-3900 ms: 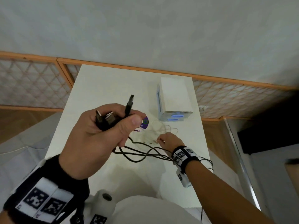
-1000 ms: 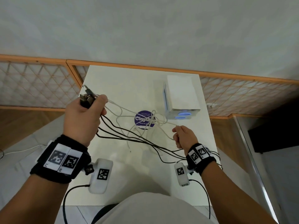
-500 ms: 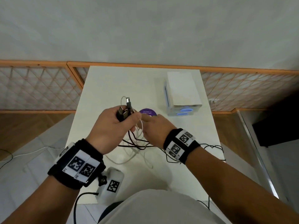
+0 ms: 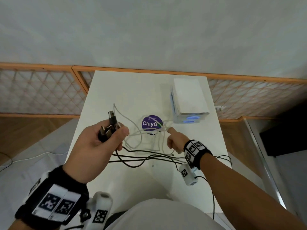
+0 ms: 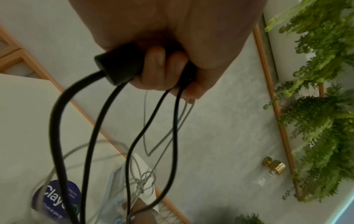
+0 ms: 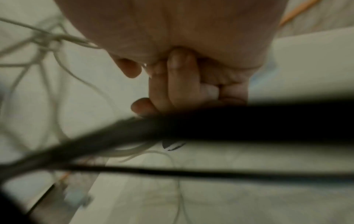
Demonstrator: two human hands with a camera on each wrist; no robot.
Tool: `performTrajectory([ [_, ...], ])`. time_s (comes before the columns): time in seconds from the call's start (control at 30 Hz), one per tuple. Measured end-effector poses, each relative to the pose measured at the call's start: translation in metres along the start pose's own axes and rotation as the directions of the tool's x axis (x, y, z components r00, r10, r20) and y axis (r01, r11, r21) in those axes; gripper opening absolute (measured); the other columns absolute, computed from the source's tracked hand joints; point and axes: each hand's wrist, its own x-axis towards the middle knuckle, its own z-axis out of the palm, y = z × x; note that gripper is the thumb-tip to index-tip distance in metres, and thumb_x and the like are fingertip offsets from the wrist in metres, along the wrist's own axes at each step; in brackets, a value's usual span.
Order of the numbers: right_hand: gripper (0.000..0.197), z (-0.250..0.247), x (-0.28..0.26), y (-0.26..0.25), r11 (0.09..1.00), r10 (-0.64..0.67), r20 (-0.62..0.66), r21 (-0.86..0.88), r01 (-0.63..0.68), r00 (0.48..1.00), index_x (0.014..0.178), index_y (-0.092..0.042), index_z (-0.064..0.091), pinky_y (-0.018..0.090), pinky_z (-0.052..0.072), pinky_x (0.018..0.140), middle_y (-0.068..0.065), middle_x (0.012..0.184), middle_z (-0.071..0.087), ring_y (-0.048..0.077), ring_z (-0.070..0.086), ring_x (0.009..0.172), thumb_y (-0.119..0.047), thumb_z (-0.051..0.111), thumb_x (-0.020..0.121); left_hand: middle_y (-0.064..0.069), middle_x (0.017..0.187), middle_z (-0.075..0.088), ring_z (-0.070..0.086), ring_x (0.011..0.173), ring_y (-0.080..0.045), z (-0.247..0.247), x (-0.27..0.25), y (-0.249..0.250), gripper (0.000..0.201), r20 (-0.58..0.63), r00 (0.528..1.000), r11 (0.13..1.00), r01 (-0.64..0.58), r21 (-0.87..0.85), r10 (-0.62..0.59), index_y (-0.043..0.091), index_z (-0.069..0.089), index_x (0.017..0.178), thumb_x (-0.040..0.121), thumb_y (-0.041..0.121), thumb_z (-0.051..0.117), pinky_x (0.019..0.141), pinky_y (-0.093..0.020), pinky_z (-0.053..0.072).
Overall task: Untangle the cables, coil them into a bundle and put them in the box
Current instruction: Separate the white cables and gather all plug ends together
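My left hand [image 4: 116, 138] is raised over the white table [image 4: 126, 90] and grips a bunch of black USB plugs [image 4: 108, 128]. Their black cables [image 4: 149, 157] run right across the table, under my right wrist. In the left wrist view, fingers [image 5: 164, 72] curl round the plug bodies [image 5: 118, 66] and black cables [image 5: 91, 136] hang down. My right hand [image 4: 174, 140] is curled, pinching thin white cables [image 4: 141, 138] at a knot beside the purple sticker [image 4: 152, 122]. The white and blue box [image 4: 189, 97] stands at the back right.
An orange-framed lattice rail [image 4: 41, 90] runs behind and beside the table. Black cable loops [image 4: 224, 159] hang over the right edge. Wrist camera units dangle below both wrists. Green plants [image 5: 316, 106] show in the left wrist view.
Half a second ago both hands met over the table's middle. They have now parted: the left moved left and toward me with the plugs, the right moved right, drawing out the white cables.
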Motion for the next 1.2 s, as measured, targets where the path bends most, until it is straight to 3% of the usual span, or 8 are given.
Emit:
performTrajectory([
  [0.3,0.051,-0.025,0.028,0.063,0.686,0.389,0.076,0.641,-0.344,0.918,0.070,-0.001,0.055,0.016,0.019,0.035,0.006,0.065,0.043,0.013,0.021,0.038,-0.038,0.030,0.095,0.004,0.057,0.057,0.048,0.051,-0.008,-0.012,-0.011,0.014,0.025,-0.179,0.974,0.982,-0.162,-0.102,0.142,0.014,0.070,0.084,0.094,0.036,0.071,0.046,-0.020,0.040],
  [0.47,0.023,-0.037,0.025,0.071,0.752,0.420,-0.029,0.571,-0.330,0.907,0.082,-0.004,0.053,0.023,0.050,0.052,0.001,0.046,0.066,0.017,0.056,0.063,-0.005,0.041,0.102,0.007,0.054,0.052,0.038,0.045,-0.009,-0.012,-0.003,0.022,0.021,-0.256,0.963,0.942,-0.157,-0.297,0.080,0.024,0.070,0.073,0.085,0.041,0.068,0.043,-0.020,0.028],
  [0.6,0.026,-0.031,0.026,0.075,0.792,0.409,0.012,0.493,-0.362,0.912,0.080,-0.008,0.052,0.025,0.033,0.051,-0.006,0.039,0.047,0.011,0.038,0.037,-0.004,0.039,0.103,0.006,0.055,0.052,0.037,0.048,-0.015,-0.008,-0.001,0.022,0.023,-0.213,0.975,0.950,-0.125,-0.285,0.065,0.022,0.069,0.073,0.086,0.041,0.068,0.044,-0.019,0.027],
  [0.77,0.019,-0.022,0.009,0.070,0.734,0.446,-0.071,0.599,-0.320,0.892,0.093,-0.009,0.055,0.031,0.048,0.059,0.009,0.073,0.045,0.021,0.044,0.050,-0.019,0.059,0.077,0.001,0.060,0.055,0.036,0.053,-0.021,-0.002,0.006,0.010,0.020,-0.128,0.992,0.960,-0.037,-0.277,0.001,0.015,0.071,0.084,0.093,0.033,0.068,0.045,-0.022,0.027],
  [0.87,0.052,-0.022,-0.012,0.051,0.951,0.303,-0.263,0.150,-0.271,0.916,0.134,-0.012,0.051,0.040,0.054,0.077,0.016,0.125,0.052,0.034,0.065,0.093,-0.036,0.064,0.090,0.000,0.062,0.055,0.034,0.052,-0.021,0.007,0.009,-0.001,0.021,-0.045,0.999,0.964,0.010,-0.265,-0.023,0.015,0.071,0.084,0.095,0.032,0.072,0.045,-0.021,0.028],
  [0.97,0.063,-0.012,-0.034,0.034,0.914,-0.130,-0.416,-0.402,-0.054,0.900,0.151,-0.021,0.040,0.040,0.052,0.095,0.011,0.148,0.036,0.033,0.061,0.117,-0.039,0.061,0.094,0.000,0.063,0.056,0.036,0.054,-0.022,0.019,0.011,-0.012,0.023,0.041,0.998,0.966,0.052,-0.251,-0.043,0.012,0.072,0.088,0.092,0.035,0.072,0.046,-0.022,0.029],
  [1.07,0.048,0.001,-0.050,0.010,0.776,-0.538,-0.222,-0.506,0.376,0.813,0.141,-0.032,0.054,0.031,0.051,0.097,-0.004,0.140,0.044,0.017,0.062,0.112,-0.028,0.064,0.094,0.001,0.061,0.057,0.039,0.057,-0.023,0.027,0.012,-0.016,0.032,0.085,0.995,0.970,0.063,-0.234,-0.044,0.012,0.072,0.089,0.087,0.043,0.071,0.048,-0.022,0.032],
  [1.2,0.043,0.039,-0.044,-0.007,0.616,-0.617,0.199,-0.480,0.625,0.761,0.131,-0.036,0.065,0.028,0.047,0.103,-0.007,0.130,0.056,0.012,0.060,0.116,-0.037,0.074,0.089,0.002,0.060,0.058,0.041,0.052,-0.017,0.028,0.012,-0.012,0.028,0.118,0.993,0.975,0.044,-0.219,-0.018,0.019,0.074,0.085,0.085,0.046,0.070,0.048,-0.021,0.035],
])
